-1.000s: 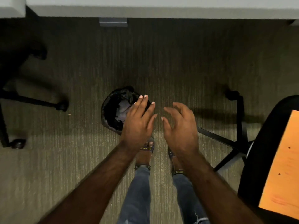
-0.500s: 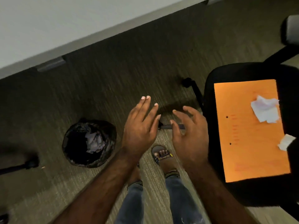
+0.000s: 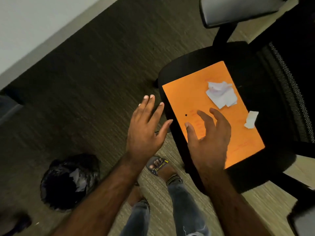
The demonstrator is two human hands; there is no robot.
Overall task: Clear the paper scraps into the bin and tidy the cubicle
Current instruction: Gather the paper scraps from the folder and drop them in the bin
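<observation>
Bin point(image 3: 69, 182): round, lined with a dark plastic bag, standing on the carpet well to the left of and below the left hand; pale paper scraps point(image 3: 77, 180) lie inside it against the near-right wall.

Carpet point(image 3: 88, 79): dark ribbed weave, running under both hands; a pale wall or panel edge crosses the upper left corner.

Left hand point(image 3: 144, 132): raised over the carpet just left of the chair seat, palm down, grip wide with the fingers spread and nothing in it. Its thumb tip reaches toward the seat's front-left edge (contact cannot be told).

Feet and legs: a sandalled foot point(image 3: 159, 166) shows between the two forearms, with blue jeans below it.

Right hand point(image 3: 208, 138): held over the near-left part of the orange sheet, palm down, grip wide, fingers curved and apart, empty.

Orange sheet point(image 3: 190, 92): flat rectangle lying on the black chair seat point(image 3: 196, 62), tilted in view, with faint red marks and one small dark dot just left of the right hand's fingertips.

Large crumpled paper point(image 3: 220, 95): white, resting on the sheet beyond the right hand's fingertips, apart from them.

Small paper scrap point(image 3: 251, 119): white, at the sheet's right edge, to the right of the right hand and near it without touching.

Chair back point(image 3: 289, 86): black mesh, far right; a grey armrest point(image 3: 238, 9) above.
</observation>
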